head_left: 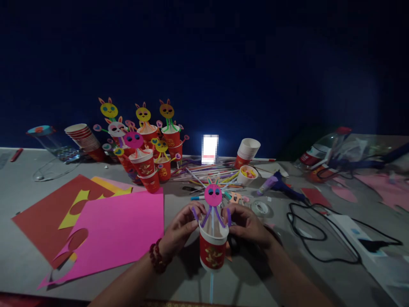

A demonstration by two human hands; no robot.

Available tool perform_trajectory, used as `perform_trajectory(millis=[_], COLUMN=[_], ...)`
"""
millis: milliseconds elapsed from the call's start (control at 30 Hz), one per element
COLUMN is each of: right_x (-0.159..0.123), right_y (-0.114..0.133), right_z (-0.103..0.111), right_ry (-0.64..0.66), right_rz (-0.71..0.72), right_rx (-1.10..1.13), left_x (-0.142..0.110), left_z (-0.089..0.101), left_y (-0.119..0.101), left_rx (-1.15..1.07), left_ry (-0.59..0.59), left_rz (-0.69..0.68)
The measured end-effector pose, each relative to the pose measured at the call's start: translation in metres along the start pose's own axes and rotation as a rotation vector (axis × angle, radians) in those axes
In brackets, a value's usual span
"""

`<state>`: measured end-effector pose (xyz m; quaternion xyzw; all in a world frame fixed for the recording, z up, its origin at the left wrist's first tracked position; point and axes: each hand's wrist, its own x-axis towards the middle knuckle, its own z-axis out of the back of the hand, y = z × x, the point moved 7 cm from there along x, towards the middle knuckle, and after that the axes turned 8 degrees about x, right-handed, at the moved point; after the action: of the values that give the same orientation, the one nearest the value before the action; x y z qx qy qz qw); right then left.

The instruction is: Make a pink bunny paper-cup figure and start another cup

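Upright between my hands is a red paper cup (212, 253) with a gold print and a white rim. A pink round paper face (213, 195) with ears rises above it, and a pale stick (211, 290) shows below the cup's base. Purple pipe cleaners (207, 216) bend from under the face over the rim. My left hand (179, 228), a red bead bracelet on its wrist, pinches the pipe cleaner end at the left rim. At the right rim, my right hand (247, 224) has its fingers closed about the other purple end. Both hands are beside the cup.
Finished cup figures (143, 164) stand at the back left, behind pink paper sheets (124, 230). Pipe cleaners (211, 172), a tape roll (260, 208) and a small cup of paper bits (247, 175) lie ahead. A black cable (319, 256) loops at right near a glue gun (287, 185).
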<state>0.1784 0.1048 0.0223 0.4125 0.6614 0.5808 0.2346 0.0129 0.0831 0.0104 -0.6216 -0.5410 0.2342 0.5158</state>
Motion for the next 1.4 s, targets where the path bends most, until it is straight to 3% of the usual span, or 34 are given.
perform_trajectory(millis=[1067,1400], right_x=[0.0,0.0], right_y=[0.001,-0.001], right_z=[0.0,0.001], right_ry=[-0.005,-0.001], right_rz=[0.014,0.013], right_rx=[-0.018,-0.056], left_x=[-0.001,-0.003], left_z=[0.002,0.003], left_y=[0.001,0.01], left_rx=[-0.013,-0.15], left_ry=[-0.008,-0.079], left_rz=[0.006,0.161])
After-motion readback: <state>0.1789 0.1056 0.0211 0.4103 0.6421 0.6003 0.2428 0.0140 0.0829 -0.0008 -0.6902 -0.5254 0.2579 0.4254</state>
